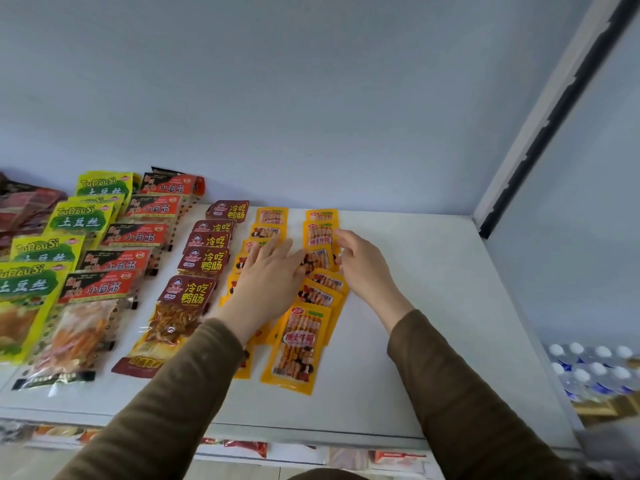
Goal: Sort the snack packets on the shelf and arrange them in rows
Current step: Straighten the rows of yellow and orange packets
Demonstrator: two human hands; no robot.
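White shelf [398, 289], pale wall. 2 yellow packet rows [313, 292] mid-shelf. Left hand [266, 275] flat, fingers spread, pressing the left row. Right hand [363, 265] fingers curled at 1 packet's edge. Likely light, floppy, slippery; take by edges.

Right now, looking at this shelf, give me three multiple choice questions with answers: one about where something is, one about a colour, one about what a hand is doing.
1. Where do the green and yellow packets lie?
A. Left end of the shelf
B. Right end
C. Under the right hand

2. What colour are the packets between the two hands?
A. Blue
B. Orange-yellow
C. White

3. What is the left hand doing?
A. Holding a bottle
B. Hanging off the shelf
C. Lying flat, fingers straight, on the packets

Answers: 1 A, they run down the shelf at its left edge. 2 B, their borders are orange-yellow. 3 C, its fingers spread over the row, while the right hand touches the packets' other side.
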